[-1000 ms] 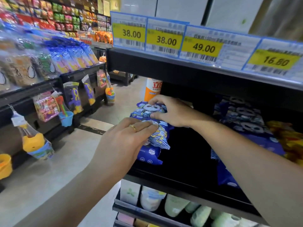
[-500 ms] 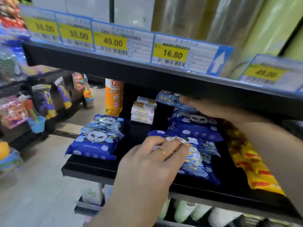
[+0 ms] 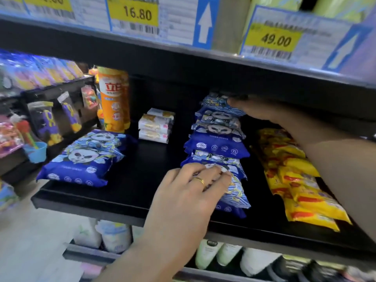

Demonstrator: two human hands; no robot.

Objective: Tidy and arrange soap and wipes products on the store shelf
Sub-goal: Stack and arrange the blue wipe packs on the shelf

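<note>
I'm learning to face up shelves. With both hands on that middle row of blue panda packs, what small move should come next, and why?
Probably slide the front pack back and square. It lies skewed under the left hand, its corner overhanging the shelf edge, while the right hand steadies the rear pack. The row behind looks loosely lined up, so aligning the front one would finish it.

Shelf board (image 3: pixel 130 192): matt black, smooth, metal by appearance.
Blue wipes packs (image 3: pixel 218 139), mid-shelf: glossy printed plastic film, crinkled at seams.
Yellow packs (image 3: pixel 301 180), right of blue wipes packs: shiny plastic film.
Orange bottle (image 3: pixel 114 98), left of blue wipes packs: glossy plastic.
Price tags (image 3: pixel 134 15), above shelf board: printed paper, glossy sleeves.
Ring (image 3: pixel 199 181): polished gold-coloured metal.
</note>
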